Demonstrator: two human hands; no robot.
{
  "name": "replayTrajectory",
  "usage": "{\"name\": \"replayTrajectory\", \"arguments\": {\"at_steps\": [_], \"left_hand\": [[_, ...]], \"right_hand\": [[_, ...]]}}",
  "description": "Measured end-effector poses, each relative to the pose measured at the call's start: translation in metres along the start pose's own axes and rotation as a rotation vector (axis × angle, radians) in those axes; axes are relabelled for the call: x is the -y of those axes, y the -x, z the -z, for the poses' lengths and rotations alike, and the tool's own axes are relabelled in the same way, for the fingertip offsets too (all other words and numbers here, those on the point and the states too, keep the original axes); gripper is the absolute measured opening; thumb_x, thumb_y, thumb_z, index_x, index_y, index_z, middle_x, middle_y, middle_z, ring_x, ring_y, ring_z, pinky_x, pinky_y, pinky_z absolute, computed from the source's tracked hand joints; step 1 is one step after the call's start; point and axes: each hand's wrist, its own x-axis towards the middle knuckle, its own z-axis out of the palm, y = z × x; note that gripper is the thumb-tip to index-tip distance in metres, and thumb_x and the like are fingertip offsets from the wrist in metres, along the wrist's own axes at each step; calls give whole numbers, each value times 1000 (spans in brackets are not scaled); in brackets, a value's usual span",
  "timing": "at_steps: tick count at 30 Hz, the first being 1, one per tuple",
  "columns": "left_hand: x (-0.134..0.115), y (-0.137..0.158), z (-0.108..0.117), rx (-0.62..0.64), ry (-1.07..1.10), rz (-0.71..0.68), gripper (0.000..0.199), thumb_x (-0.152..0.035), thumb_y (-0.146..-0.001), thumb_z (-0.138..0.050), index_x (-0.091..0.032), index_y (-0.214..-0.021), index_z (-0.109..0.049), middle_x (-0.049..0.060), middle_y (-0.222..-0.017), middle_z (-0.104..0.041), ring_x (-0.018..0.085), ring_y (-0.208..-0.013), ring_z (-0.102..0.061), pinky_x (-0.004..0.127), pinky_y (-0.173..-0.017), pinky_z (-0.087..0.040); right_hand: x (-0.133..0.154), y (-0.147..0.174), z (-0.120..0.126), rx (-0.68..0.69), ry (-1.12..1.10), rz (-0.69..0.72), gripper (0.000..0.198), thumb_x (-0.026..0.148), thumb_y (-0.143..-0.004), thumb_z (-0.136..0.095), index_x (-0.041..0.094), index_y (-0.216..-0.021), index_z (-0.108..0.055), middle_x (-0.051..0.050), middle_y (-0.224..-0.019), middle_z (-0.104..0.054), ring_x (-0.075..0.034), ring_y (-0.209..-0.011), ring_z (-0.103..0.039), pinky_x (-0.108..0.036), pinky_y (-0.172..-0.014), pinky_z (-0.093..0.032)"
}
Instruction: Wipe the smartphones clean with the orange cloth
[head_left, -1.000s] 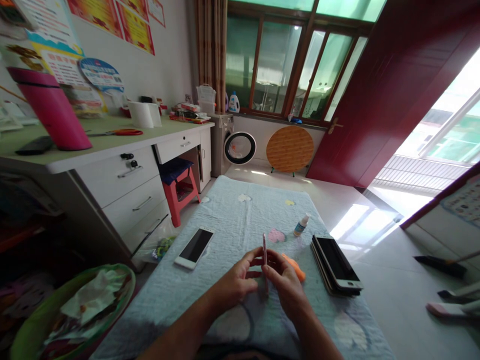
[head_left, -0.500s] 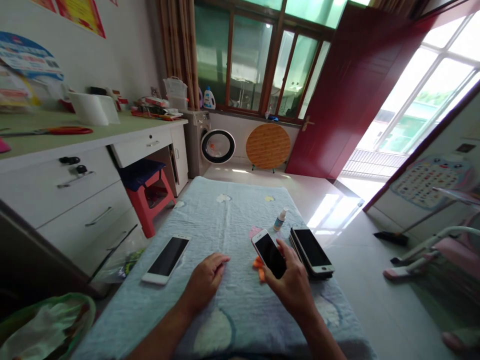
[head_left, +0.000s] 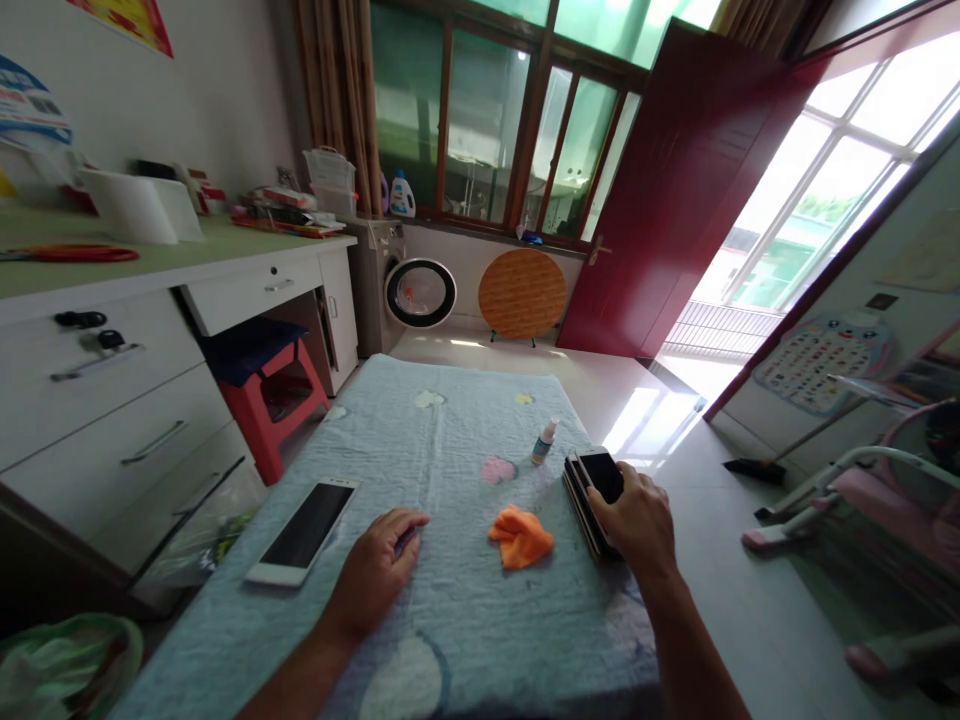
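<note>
My right hand [head_left: 637, 510] grips a white-framed smartphone [head_left: 602, 474] by its edges, fingers on the far side and thumb on the near side. It lies on top of a stack of phones [head_left: 581, 508]. My left hand [head_left: 381, 562] rests on the blue cloth [head_left: 450, 620], its fingers curled, and I see nothing held in it. Left of it a white smartphone [head_left: 304, 532] lies face up with a dark screen. An orange cloth [head_left: 520, 538] lies crumpled between my hands. Behind the stack a small spray bottle [head_left: 544, 442] stands upright.
A white desk [head_left: 247, 290] with drawers runs along the left, a red stool [head_left: 274, 410] beneath it. At the back are a washing machine with its round door [head_left: 421, 292] open and a round wooden tabletop [head_left: 523, 293]. A pink chair [head_left: 877, 500] stands right.
My right hand has carried the smartphone right, from above the orange cloth onto the phone stack. The orange cloth is now uncovered. My left hand stays on the blue cloth; the view has shifted slightly.
</note>
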Motion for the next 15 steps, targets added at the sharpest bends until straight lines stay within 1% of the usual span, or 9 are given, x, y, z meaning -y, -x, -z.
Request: {"name": "replayTrajectory", "arguments": {"at_steps": [6,11,15], "left_hand": [[-2,-1,2,26,24,42,27,-31,-82,-51,-21,-96,-72,6,-102,-72,24,-98,-67,40,-92,-53],[-1,0,1,22,28,45,26,-33,-82,-52,-22,-95,-72,5,-101,-73,24,-97,-67,40,-91,-54],[1,0,1,25,33,33,26,-31,-82,-52,-23,-96,-72,5,-101,-72,24,-97,-67,40,-91,-54]], "right_hand": [[-3,-1,-4,51,44,14,46,46,-81,-58,14,-113,-61,-13,-91,-66,-29,-85,-60,-38,-79,-42],[0,-2,-5,39,89,7,46,49,-80,-59,15,-111,-62,-14,-90,-68,-29,-82,-61,-37,-73,-41],[3,0,-5,75,106,-3,45,49,-81,-58,15,-111,-62,-15,-89,-68,-30,-84,-61,-38,-73,-41]]}}
